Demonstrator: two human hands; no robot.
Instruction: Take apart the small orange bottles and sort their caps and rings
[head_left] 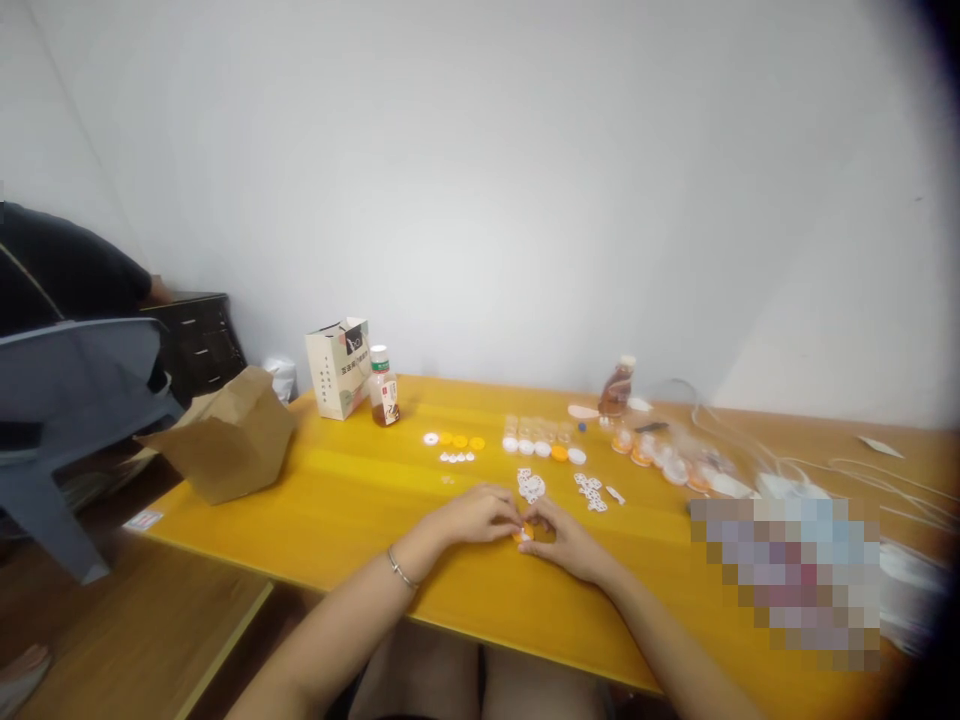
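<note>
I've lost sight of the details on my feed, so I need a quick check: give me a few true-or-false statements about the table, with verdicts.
The left hand and right hand meet over a small orange cap: true.
The bracelet is on the right wrist: false, it is on the left wrist.
The brown paper bag sits at the right end of the yellow table: false, it is at the left end.
A bottle of brown drink stands beside a paper gift bag: true.
</note>
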